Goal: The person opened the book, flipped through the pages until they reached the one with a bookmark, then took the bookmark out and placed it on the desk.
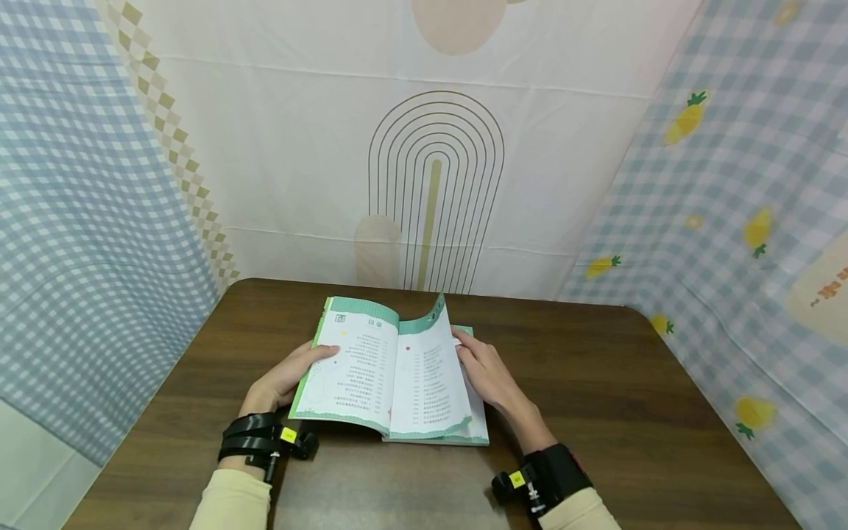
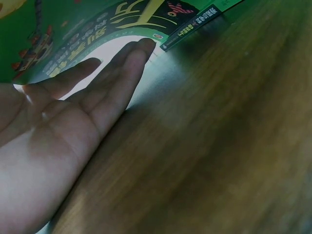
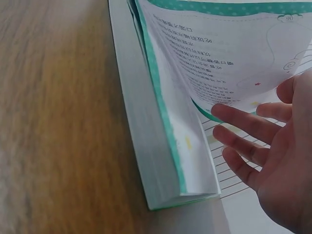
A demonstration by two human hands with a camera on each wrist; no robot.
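An open book [image 1: 358,379] with green-edged printed pages lies in front of me. My left hand [image 1: 285,379] grips its left side, the thumb on the page and the other fingers under the green cover [image 2: 68,22]. Opposite it, my right hand [image 1: 490,372] pinches the outer edge of a page [image 1: 429,375] between thumb and finger. That page curves up off the ones below, its top corner raised. In the right wrist view, the other fingers [image 3: 241,141] are spread beneath it, over a lined page [image 3: 234,183].
The book is on a brown wooden table [image 1: 596,383], near its middle. A white patterned cloth [image 1: 298,169] hangs behind the table's far edge, with blue checked cloths [image 1: 99,221] at both sides. Each wrist wears a black strap with a small camera.
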